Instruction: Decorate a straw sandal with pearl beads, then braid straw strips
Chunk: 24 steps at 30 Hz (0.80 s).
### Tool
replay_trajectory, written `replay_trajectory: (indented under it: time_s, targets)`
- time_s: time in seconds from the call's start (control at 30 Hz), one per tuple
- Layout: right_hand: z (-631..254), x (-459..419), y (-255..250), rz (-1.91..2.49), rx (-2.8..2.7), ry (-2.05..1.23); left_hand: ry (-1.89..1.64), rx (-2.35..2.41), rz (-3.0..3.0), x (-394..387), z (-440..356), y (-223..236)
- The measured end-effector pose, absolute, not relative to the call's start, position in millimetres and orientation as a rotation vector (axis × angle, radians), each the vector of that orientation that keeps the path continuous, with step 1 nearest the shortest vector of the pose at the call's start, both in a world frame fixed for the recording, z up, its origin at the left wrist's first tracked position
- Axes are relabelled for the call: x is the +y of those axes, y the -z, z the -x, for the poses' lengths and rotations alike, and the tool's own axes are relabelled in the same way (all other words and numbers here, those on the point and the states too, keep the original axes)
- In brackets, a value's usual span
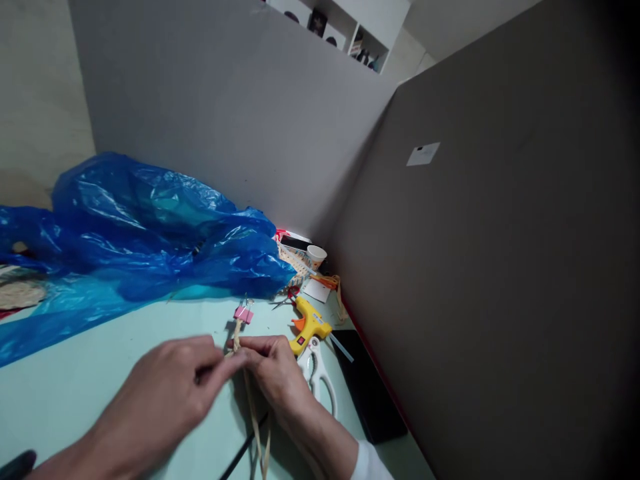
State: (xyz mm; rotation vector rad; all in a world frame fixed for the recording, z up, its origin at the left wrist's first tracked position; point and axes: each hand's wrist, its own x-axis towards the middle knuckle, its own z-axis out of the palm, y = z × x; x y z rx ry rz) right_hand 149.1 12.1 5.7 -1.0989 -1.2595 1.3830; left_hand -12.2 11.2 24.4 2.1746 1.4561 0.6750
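Note:
A short braid of pale, raffia-like strands point(237, 330) hangs from a pink binder clip point(243, 315) on the tabletop. Just below the clip, my left hand point(175, 380) pinches the strands between thumb and fingers. From the other side my right hand point(277, 370) grips the same braid, its fingertips meeting my left thumb. Loose strand ends point(257, 427) trail down from under my hands toward the near edge. The exact crossing of the strands is hidden by my fingers.
Right of my hands lie a yellow glue gun point(311, 325) with a glue stick, white-handled scissors point(320, 377) and a black flat object point(370, 387). Blue plastic sheeting point(165, 227) heaps at the back left. A paper cup point(317, 255) stands near the grey partitions point(475, 267).

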Motion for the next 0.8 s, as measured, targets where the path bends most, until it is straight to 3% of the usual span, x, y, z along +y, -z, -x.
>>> replay_trajectory:
  time_s: [0.07, 0.27, 0.8]
  targets:
    - [-148, 11, -7, 1.105, -1.239, -1.375, -0.878, 1.427, -1.933, 26, 17, -23]
    - [-144, 12, -8, 1.024, -1.182, -1.464, -0.732, 0.962, -1.455, 49, 11, 2]
    - [-145, 10, -17, 1.426, -1.367, -1.208, -0.725, 1.184, -1.262, 39, 3, -7]
